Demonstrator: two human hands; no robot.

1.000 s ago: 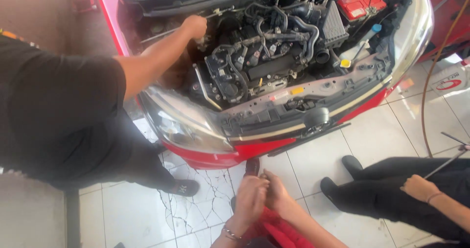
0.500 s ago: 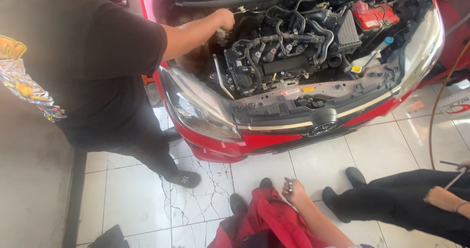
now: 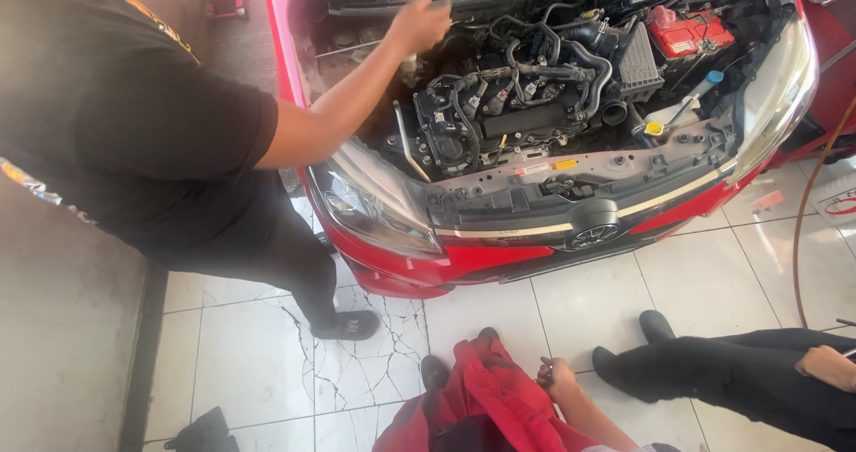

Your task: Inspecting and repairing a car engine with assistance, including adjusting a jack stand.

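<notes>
Hands: only one in view, low at frame bottom, loosely curled, resting on red cloth, which side unclear | co-worker's hand reaching into engine bay | red car on tiled floor

Your right hand sits low in view, resting on the cloth over your lap, with your shoes on the floor just ahead. Beyond them stands the car, hood up. On your left a co-worker's hand reaches into the engine bay. To your right, another person's legs lie on the floor.
</notes>
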